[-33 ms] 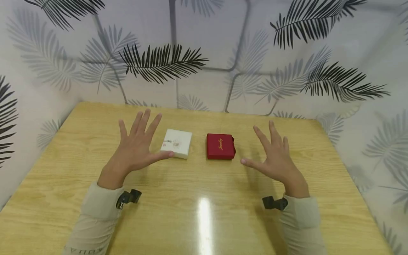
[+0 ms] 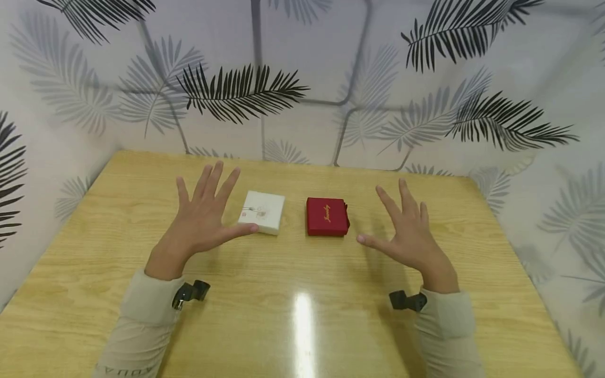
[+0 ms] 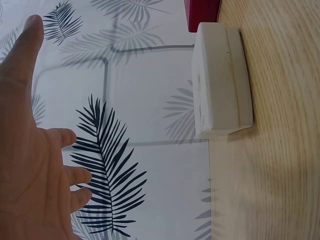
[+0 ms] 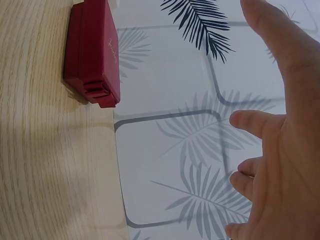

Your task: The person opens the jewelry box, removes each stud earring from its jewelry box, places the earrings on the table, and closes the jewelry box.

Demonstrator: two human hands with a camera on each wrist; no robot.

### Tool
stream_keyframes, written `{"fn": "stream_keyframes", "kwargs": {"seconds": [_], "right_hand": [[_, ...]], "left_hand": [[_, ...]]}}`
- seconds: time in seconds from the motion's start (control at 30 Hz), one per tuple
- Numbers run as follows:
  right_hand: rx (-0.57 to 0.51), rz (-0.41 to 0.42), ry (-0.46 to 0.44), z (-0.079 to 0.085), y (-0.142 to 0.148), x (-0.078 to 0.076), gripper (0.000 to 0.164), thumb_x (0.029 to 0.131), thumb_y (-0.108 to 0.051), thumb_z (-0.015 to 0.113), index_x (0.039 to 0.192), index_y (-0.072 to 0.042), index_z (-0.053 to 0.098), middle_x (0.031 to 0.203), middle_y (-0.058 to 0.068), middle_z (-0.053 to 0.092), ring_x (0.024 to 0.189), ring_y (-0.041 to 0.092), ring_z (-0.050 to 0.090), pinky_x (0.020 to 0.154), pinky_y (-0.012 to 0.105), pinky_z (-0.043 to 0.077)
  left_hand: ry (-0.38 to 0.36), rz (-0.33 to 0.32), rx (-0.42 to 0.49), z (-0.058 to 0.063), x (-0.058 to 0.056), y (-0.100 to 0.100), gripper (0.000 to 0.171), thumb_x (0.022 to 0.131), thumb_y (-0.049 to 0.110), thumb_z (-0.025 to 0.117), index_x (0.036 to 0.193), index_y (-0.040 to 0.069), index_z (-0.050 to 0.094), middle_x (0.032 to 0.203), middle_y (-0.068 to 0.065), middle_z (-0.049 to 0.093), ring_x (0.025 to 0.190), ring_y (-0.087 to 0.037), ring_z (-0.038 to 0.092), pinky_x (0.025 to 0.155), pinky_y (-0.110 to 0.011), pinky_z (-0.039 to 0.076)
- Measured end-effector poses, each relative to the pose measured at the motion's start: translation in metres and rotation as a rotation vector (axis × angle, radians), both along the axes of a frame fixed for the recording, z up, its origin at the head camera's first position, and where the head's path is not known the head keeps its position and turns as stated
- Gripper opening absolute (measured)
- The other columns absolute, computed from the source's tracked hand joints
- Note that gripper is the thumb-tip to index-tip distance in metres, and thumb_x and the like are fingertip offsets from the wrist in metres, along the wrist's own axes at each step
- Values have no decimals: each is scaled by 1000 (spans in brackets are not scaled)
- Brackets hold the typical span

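A white square box (image 2: 262, 209) with a small printed flower lies on the wooden table. To its right, a little apart, is a red jewelry box (image 2: 326, 217) with gold lettering and a ribbon at its right side. My left hand (image 2: 200, 220) hovers with fingers spread, its thumb overlapping the white box's near edge in the head view. In the left wrist view a gap separates that hand from the white box (image 3: 222, 80). My right hand (image 2: 411, 233), also spread, is held to the right of the red box. The right wrist view shows it apart from the red box (image 4: 92, 52).
The light wooden table (image 2: 255, 310) carries both boxes near its far half. Behind it hangs a pale leaf-patterned backdrop (image 2: 302, 131), which also runs down the right side. Each sleeve cuff bears a small black camera mount (image 2: 191, 293). A bright reflection shows on the tabletop.
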State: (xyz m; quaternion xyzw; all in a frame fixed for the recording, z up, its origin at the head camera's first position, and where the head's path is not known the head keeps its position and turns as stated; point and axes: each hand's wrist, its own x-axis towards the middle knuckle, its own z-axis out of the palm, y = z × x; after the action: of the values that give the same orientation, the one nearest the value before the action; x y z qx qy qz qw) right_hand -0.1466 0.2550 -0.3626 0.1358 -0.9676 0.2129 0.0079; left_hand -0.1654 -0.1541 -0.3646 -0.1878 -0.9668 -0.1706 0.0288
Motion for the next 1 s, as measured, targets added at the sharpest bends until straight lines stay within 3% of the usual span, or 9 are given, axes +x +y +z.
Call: {"fn": "stream_keyframes", "kwargs": {"seconds": [0.3,0.5,0.67,0.87,1.0], "right_hand": [[-43,0,9,1,4,1,102,81,-54,75,160,-20,19,168,16,-12,149,59,3,116,76,3],[-41,-3,17,3,4,-1,100,80,-53,76,159,-21,24,169,16,-4,150,56,9,113,79,12],[-32,-8,5,4,3,-3,97,81,-54,76,158,-20,27,169,15,0,151,52,14,110,80,20],[-43,3,-2,-1,1,-4,96,80,-54,76,157,-21,30,169,16,7,149,52,20,108,78,26],[-54,24,-13,-6,-6,-6,95,79,-55,77,156,-21,32,168,15,10,148,52,24,109,76,29]], "left_hand": [[30,-73,42,3,-2,9,109,82,66,67,162,19,9,169,-16,8,156,-38,7,118,-73,-1],[111,-128,78,-2,-5,21,106,81,57,75,159,11,21,164,-18,22,152,-39,20,120,-70,13],[122,-180,100,-6,-3,32,102,82,55,75,158,8,25,161,-20,28,150,-38,26,121,-67,17],[152,-257,135,-17,-1,49,91,87,45,73,155,3,30,157,-22,35,147,-39,31,121,-62,24],[153,-251,195,-29,4,76,83,89,38,73,152,1,35,152,-20,43,138,-37,45,115,-53,40]]}}
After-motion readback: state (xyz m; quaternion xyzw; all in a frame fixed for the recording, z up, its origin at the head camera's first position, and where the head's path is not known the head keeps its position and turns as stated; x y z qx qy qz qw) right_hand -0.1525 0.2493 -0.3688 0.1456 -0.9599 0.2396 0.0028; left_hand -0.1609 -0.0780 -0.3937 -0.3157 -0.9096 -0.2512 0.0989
